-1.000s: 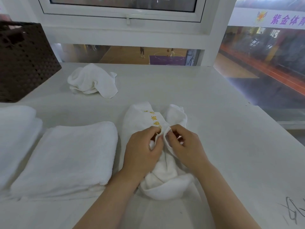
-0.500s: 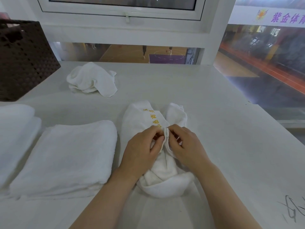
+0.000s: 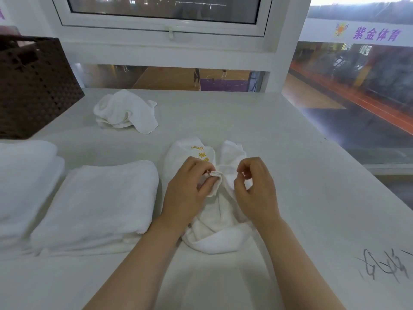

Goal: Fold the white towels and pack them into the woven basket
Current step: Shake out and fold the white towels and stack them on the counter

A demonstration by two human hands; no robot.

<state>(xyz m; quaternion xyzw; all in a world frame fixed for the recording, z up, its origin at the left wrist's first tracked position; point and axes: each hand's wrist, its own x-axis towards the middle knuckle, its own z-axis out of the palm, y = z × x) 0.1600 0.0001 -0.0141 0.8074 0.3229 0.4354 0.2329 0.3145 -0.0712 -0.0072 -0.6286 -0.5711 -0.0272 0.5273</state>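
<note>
A crumpled white towel (image 3: 214,222) is seen lying on the white table (image 3: 301,186) directly in front of the person, bunched lengthwise so that its long axis runs from the near edge away toward the window (image 3: 165,10); gold embroidered lettering is carried on its far left lobe, and its near end is rounded into a fold. Four towels are counted in all: the one being worked, a folded towel (image 3: 96,204) just to its left, lying flat with its long side running near to far, a second folded one (image 3: 24,182) at the left edge, partly cut off by the frame, and a loose heap (image 3: 125,111) farther back toward the window. One dark woven basket (image 3: 33,86) is placed at the far left corner, well apart from the worked towel; what it holds cannot be told.

Both forearms are extended from the bottom of the frame, converging over the towel. A hem of the cloth is pinched by the left hand (image 3: 190,193) between thumb and forefinger, the other fingers being curled under. The right hand (image 3: 257,191) is held just beside it, knuckles up, its thumb and forefinger tips brought together on the towel's edge, which is gripped lightly. A small gap is left between the two hands, spanned by a short stretch of hem
</note>
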